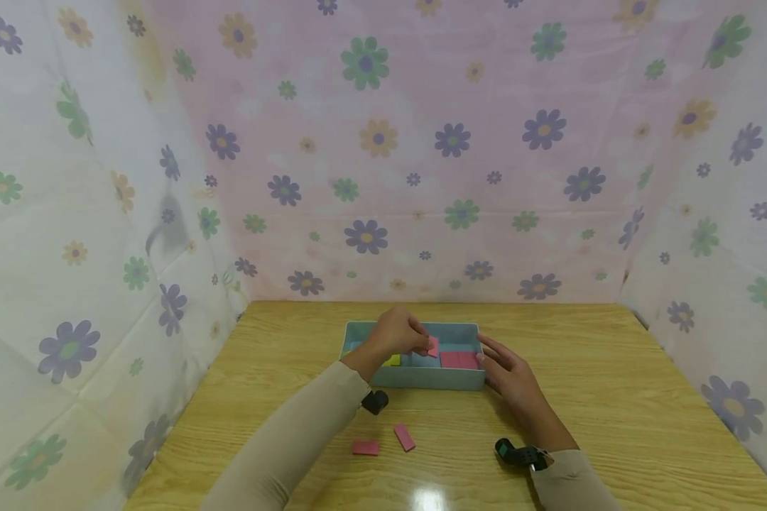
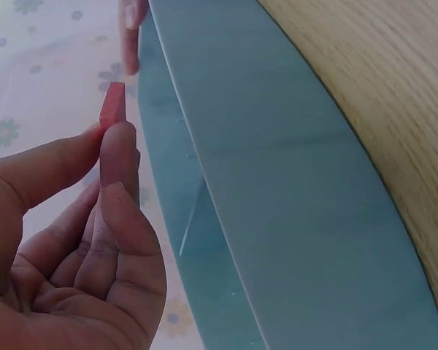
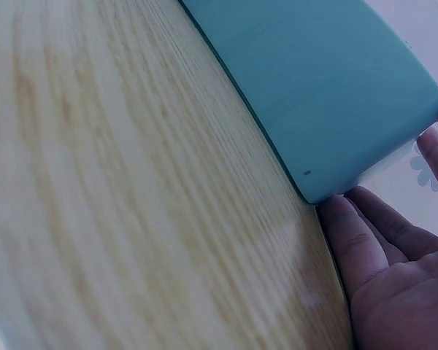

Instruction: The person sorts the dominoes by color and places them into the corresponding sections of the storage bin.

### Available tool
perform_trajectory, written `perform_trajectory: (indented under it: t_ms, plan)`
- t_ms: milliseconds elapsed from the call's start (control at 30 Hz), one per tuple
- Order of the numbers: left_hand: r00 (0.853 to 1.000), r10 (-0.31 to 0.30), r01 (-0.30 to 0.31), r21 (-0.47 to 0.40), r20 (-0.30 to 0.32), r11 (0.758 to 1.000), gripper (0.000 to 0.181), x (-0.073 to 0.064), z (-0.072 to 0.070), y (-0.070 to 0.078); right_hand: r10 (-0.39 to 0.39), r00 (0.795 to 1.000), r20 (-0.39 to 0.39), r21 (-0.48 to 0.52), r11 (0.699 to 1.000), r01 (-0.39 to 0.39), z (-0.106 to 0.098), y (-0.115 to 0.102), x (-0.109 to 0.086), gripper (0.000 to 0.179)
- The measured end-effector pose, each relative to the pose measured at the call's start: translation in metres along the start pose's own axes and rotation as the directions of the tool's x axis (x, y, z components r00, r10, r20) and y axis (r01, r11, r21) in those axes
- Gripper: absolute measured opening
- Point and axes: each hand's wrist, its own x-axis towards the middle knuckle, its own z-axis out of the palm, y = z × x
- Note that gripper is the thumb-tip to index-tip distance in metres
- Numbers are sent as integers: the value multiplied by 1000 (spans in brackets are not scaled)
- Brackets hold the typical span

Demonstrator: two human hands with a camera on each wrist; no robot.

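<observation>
My left hand (image 1: 399,332) pinches a small pink rectangular tile (image 1: 433,346) between thumb and fingertips, above the middle of a blue divided box (image 1: 428,378). In the left wrist view the tile (image 2: 114,103) sticks up past the fingertips, beside the box's rim. My right hand (image 1: 514,376) rests against the box's right end, its fingers stretched along the end wall. In the right wrist view, fingers (image 3: 358,240) touch the box's bottom corner. Pink tiles (image 1: 459,360) lie side by side in the right front compartment; a yellow piece (image 1: 393,360) shows farther left, partly hidden by my left arm.
Two more pink tiles, one lying crosswise (image 1: 366,448) and one slanted (image 1: 405,438), are on the wooden table (image 1: 613,397) in front of the box. Flower-patterned cloth (image 1: 415,156) hangs behind the table and on both sides. Each wrist wears a black device.
</observation>
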Motion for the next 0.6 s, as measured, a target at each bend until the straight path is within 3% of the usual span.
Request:
perform_trajectory:
  t_ms: [400, 600]
  plan:
    - [999, -36, 36, 6, -34, 999, 10, 20, 7, 0, -11, 1000, -4, -7, 1000, 11, -3, 2, 1, 61]
    - [998, -34, 38, 59, -61, 998, 6, 29, 13, -4, -20, 1000, 5, -6, 1000, 20, -2, 2, 2, 60]
